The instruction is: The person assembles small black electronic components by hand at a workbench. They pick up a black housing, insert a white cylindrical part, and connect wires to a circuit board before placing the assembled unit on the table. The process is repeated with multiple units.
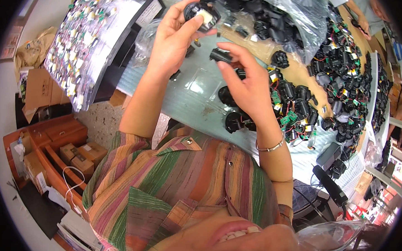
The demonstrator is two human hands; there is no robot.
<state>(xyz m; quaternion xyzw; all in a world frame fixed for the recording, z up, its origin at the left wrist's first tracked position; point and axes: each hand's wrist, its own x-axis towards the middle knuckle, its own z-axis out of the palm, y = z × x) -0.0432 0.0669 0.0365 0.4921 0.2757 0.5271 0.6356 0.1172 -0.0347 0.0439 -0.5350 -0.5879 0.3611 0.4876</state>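
My left hand (171,41) is raised over the far side of the table and grips a black rounded plastic housing (211,21). A pale yellowish block sits in the open face of this housing, with my thumb pressed against it. Lower and to the right, my right hand (249,84) pinches a short black cylindrical plastic piece (220,55) between thumb and fingers. The two parts are apart. Under and beside my right hand lie several round black housings (232,122), partly hidden by it.
Piles of black parts with green boards and wires (291,107) cover the table's right side. More black parts lie under clear plastic sheeting (290,11) at the back. A tray of small wired boards (85,40) stands at left. Another person's hand (363,26) shows at far right.
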